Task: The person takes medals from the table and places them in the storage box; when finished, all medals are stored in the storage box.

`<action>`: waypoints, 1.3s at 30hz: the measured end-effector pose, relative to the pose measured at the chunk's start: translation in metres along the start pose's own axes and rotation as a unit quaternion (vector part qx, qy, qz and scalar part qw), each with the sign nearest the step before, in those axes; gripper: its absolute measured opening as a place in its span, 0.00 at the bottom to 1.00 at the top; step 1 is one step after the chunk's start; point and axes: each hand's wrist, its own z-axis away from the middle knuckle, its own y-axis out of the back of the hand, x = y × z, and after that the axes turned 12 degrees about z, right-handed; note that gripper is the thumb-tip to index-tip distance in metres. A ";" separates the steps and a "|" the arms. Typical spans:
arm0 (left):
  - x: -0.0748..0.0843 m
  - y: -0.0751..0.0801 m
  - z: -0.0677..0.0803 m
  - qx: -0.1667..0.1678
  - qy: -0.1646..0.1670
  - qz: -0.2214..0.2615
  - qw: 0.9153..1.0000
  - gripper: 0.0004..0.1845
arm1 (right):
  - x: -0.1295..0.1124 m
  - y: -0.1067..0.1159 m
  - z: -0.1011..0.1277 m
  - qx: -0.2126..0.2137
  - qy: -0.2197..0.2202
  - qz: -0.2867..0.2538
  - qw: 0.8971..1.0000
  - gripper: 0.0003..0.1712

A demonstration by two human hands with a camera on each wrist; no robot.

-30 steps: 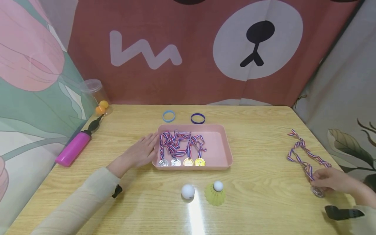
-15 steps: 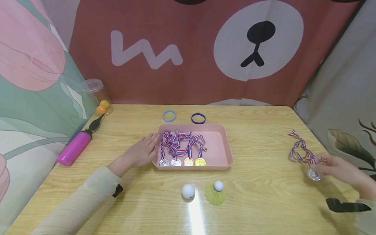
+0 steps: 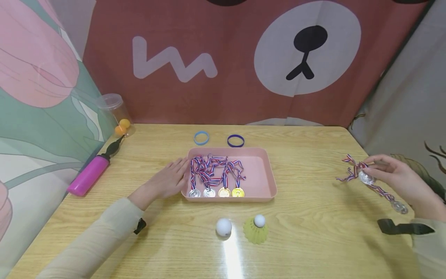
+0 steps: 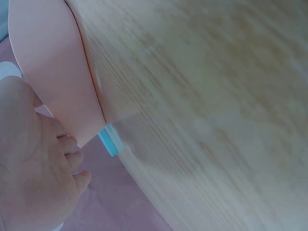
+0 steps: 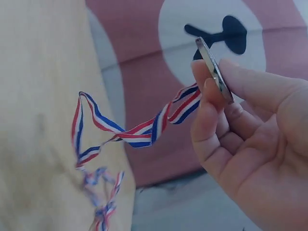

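My right hand (image 3: 400, 180) pinches a silver medal (image 3: 367, 177) by its disc, above the right side of the table. In the right wrist view the disc (image 5: 214, 70) shows edge-on between thumb and fingers, its red, white and blue ribbon (image 5: 144, 132) trailing down. A second silver medal (image 3: 398, 207) with a striped ribbon is below that hand. My left hand (image 3: 169, 178), fingers extended, rests against the left side of a pink tray (image 3: 257, 174). Inside the tray are two silver medals (image 3: 209, 192) and two gold medals (image 3: 238, 192), ribbons bunched behind them.
A white ball (image 3: 224, 227) and a yellow shuttlecock (image 3: 256, 230) lie before the tray. Light blue (image 3: 201, 138) and dark blue (image 3: 235, 141) wristbands are behind it. At the left are a pink hand pump (image 3: 88, 174) and a clear jar (image 3: 113, 108) with orange balls.
The right hand has lifted a silver medal off the table and carried it away from the table's front edge, bringing the second medal into sight. The left hand has kept its place.
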 end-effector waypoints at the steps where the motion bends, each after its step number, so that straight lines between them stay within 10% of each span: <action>1: 0.000 0.000 0.000 0.000 0.001 0.000 1.000 0.30 | -0.003 0.001 -0.002 0.009 0.003 -0.001 1.000 0.20; 25: 0.002 0.001 -0.001 -0.002 0.004 -0.006 1.000 0.30 | -0.115 0.013 -0.036 0.011 0.088 -0.036 0.995 0.21; 39: 0.001 0.000 -0.001 0.002 -0.002 -0.002 1.000 0.30 | -0.182 -0.030 -0.056 -0.092 0.255 -0.080 0.959 0.19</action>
